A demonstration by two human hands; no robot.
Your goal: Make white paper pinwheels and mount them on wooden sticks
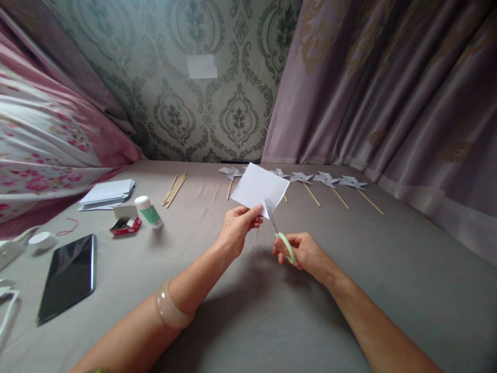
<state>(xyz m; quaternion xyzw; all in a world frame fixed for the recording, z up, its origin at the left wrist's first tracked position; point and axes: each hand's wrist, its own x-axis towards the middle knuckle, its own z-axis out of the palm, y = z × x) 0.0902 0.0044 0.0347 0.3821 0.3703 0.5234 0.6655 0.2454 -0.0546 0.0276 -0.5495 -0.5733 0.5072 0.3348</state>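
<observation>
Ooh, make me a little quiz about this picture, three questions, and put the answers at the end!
1. True or false: the right hand holds the pale-green-handled metal scissors.

2. What does the left hand hold?
A) a black rectangular tablet
B) a white four-sided paper sheet
C) thin wooden sticks

3. Fill in the colour: beside the white plastic bottle with a green label is a small open ____ and white box.

Key: 1. true; 2. B; 3. red
</observation>
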